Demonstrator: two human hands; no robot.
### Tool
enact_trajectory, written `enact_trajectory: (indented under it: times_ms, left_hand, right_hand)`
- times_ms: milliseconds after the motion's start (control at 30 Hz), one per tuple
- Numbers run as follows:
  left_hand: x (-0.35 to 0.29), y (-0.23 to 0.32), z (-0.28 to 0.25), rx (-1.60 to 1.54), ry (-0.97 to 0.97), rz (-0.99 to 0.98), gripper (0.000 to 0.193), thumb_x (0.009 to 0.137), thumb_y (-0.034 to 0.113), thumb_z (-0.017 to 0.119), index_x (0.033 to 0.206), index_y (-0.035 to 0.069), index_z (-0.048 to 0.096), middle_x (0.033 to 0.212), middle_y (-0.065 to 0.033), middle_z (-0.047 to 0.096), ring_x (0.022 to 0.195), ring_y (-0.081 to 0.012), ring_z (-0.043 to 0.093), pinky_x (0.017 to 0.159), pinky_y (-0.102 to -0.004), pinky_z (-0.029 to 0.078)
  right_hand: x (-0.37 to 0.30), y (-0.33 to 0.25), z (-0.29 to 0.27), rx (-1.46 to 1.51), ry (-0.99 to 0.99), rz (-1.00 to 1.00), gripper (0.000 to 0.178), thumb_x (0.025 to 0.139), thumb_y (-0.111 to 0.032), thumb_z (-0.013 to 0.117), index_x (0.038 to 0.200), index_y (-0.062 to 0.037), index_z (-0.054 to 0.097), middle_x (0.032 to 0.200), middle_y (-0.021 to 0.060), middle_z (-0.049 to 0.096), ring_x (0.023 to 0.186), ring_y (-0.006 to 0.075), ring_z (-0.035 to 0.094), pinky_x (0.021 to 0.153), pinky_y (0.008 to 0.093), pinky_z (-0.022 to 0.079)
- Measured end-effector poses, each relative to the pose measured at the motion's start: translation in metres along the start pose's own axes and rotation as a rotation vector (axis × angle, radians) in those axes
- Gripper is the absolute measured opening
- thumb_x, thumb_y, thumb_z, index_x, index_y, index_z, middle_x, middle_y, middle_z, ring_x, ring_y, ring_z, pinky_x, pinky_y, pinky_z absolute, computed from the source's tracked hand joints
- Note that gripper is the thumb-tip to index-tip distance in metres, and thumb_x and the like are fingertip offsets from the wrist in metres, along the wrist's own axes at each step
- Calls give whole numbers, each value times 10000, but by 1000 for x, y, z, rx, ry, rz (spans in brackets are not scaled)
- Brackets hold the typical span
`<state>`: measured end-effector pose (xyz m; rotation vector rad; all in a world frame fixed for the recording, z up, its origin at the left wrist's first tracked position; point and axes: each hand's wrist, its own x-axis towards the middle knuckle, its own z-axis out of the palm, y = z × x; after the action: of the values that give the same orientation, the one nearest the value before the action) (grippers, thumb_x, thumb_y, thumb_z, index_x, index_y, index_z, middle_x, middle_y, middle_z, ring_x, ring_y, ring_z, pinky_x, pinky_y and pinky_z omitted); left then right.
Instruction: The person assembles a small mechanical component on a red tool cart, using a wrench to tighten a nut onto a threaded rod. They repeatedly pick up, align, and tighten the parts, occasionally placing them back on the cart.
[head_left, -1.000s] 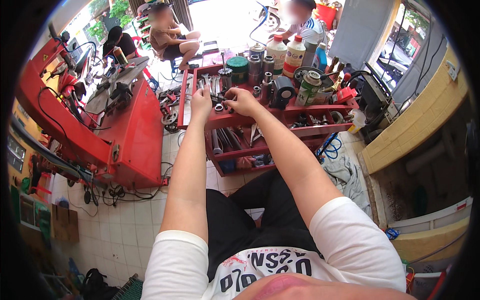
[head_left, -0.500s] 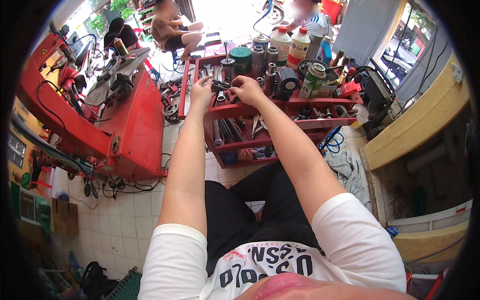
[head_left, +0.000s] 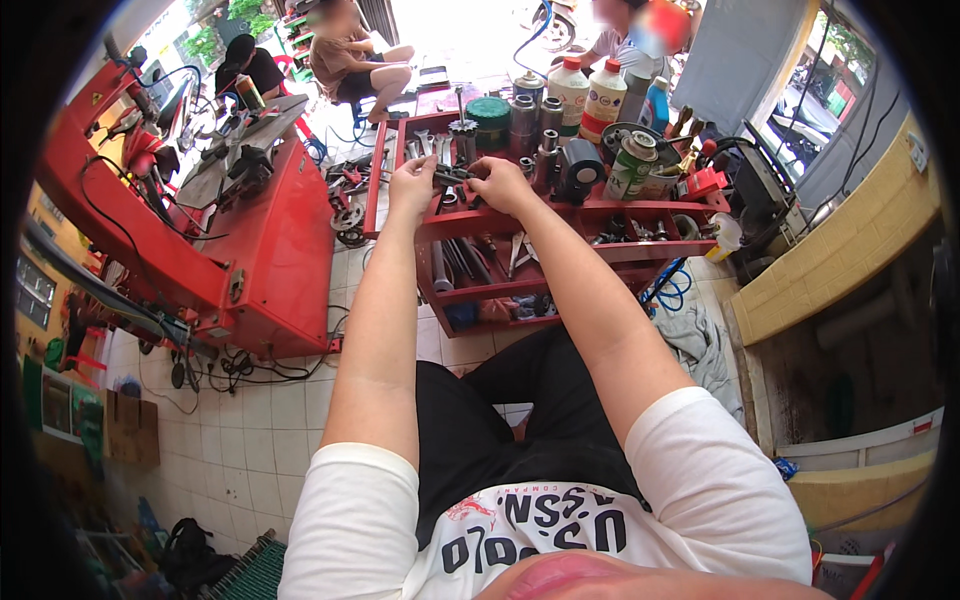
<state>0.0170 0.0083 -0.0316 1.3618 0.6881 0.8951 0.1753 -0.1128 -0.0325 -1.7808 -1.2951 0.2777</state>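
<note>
Over the top tray of a red tool cart (head_left: 630,210), my left hand (head_left: 408,190) has its thumb and fingers pinched together. My right hand (head_left: 500,186) is closed beside it, fingertips bent inward. Between them lies a small dark metal tool (head_left: 451,175), gripped at both ends; its exact kind is too small to make out. Several wrenches (head_left: 424,142) lie in the tray just beyond my left hand. An upright metal shaft with a toothed collar (head_left: 463,135) stands behind the fingertips. Sockets and small dark parts lie below and around the hands.
Bottles (head_left: 603,100), a spray can (head_left: 632,165), a green tub (head_left: 489,120) and a black round-ended tool (head_left: 580,172) crowd the cart's right and back. A red machine (head_left: 270,260) stands left, cables on the floor. People sit beyond, one in a brown shirt (head_left: 340,55).
The whole view has shifted slightly. My hands stay together over the tray around the dark tool, with only a slight change of finger position. A person at the back right has moved a little.
</note>
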Motion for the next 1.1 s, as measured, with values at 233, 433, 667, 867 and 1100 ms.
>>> enact_trajectory:
  times_ms: [233, 433, 667, 867, 1100]
  left_hand:
    - [11, -11, -6, 113, 63, 16, 449, 958, 416, 733, 945, -33, 714, 795, -72, 711, 684, -145, 694, 615, -307, 575]
    - [15, -12, -15, 488, 162, 94, 606, 880, 568, 727, 903, -35, 767, 788, -186, 741, 746, -266, 741, 753, -407, 552]
    - [5, -4, -5, 344, 86, -14, 468, 977, 395, 709, 939, -70, 687, 863, -93, 701, 736, -152, 707, 614, -312, 623]
    - [13, -10, -8, 369, 91, -23, 449, 984, 377, 702, 948, -69, 674, 883, -96, 697, 741, -159, 709, 626, -317, 633]
    - [13, -14, 1, 394, 115, -2, 488, 964, 439, 698, 973, -49, 705, 824, -122, 707, 714, -202, 710, 650, -367, 581]
  right_hand:
    - [2, -9, -1, -109, -56, -76, 329, 837, -223, 787, 1109, -39, 764, 1061, 179, 752, 997, 322, 722, 898, 401, 549]
    - [1, -17, 3, -182, -40, -23, 331, 792, -214, 830, 1054, -39, 729, 1007, 170, 752, 968, 328, 725, 864, 412, 551]
    - [0, -5, 4, -95, -55, -27, 301, 818, -203, 755, 1067, -35, 735, 972, 189, 753, 898, 312, 733, 838, 405, 552]
    - [13, -4, 4, -46, -194, 102, 336, 838, -276, 641, 1001, -17, 779, 956, 199, 759, 908, 334, 730, 882, 413, 544]
    - [10, 12, 4, -55, -89, 10, 309, 843, -238, 657, 1034, -25, 772, 1017, 193, 755, 964, 330, 720, 899, 412, 541]
